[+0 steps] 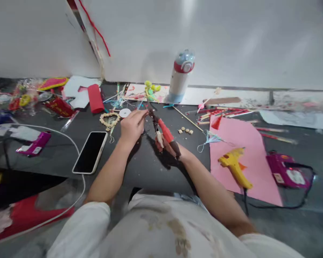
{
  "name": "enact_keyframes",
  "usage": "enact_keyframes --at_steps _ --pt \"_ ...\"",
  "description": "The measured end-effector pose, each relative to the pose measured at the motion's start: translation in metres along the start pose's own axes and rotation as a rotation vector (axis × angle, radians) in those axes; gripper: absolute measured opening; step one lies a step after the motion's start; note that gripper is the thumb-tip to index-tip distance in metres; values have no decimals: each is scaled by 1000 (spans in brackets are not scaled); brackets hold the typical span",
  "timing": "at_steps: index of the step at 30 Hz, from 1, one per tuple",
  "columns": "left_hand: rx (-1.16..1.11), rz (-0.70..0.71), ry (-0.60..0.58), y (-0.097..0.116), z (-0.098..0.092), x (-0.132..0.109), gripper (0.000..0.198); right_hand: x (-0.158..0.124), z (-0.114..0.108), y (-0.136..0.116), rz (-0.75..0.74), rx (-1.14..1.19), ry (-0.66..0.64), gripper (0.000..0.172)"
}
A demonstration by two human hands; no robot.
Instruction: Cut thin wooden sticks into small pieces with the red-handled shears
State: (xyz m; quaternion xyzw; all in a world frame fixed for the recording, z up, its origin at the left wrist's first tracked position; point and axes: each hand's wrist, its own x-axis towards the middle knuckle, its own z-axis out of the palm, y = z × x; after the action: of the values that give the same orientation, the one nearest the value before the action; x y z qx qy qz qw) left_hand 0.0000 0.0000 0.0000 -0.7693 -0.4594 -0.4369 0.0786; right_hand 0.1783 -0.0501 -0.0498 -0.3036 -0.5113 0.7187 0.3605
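My right hand (pixel 165 145) is wrapped round the handles of a pair of pliers (pixel 165 130), one grip red and worn, with dark smudges. The jaws point away from me, towards the fingertips of my left hand (pixel 134 123). Those left fingers are pinched together beside the jaws; what lies between them is too small to make out. Just beyond the jaws is a yellow-green fuzzy flower (pixel 150 89), and I cannot tell whether its stem is in the pliers. Left of my left hand lie a white disc (pixel 125 113) and a beige beaded loop (pixel 110 120).
A water bottle (pixel 181 77) stands at the back by the wall. On the right, a yellow glue gun (pixel 236 166) rests on pink paper (pixel 247 141); its black cord runs beside a purple box (pixel 288 170). Small wooden beads (pixel 185 130) lie nearby. At left are a phone (pixel 89 153) and a white cable (pixel 75 145).
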Motion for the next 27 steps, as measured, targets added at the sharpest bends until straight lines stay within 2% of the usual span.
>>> enact_keyframes --at_steps 10,15,22,27 --pt "-25 -83 28 6 1 -1 23 2 -3 7 -6 -18 2 38" --pt "-41 -143 -8 8 0 0 23 2 -4 7 -36 -13 -30 34" --pt "-91 -183 -23 14 -2 2 23 1 -4 5 -16 13 -4 31" --pt "-130 -223 -28 14 -1 2 24 1 -5 6 -9 35 -4 37"
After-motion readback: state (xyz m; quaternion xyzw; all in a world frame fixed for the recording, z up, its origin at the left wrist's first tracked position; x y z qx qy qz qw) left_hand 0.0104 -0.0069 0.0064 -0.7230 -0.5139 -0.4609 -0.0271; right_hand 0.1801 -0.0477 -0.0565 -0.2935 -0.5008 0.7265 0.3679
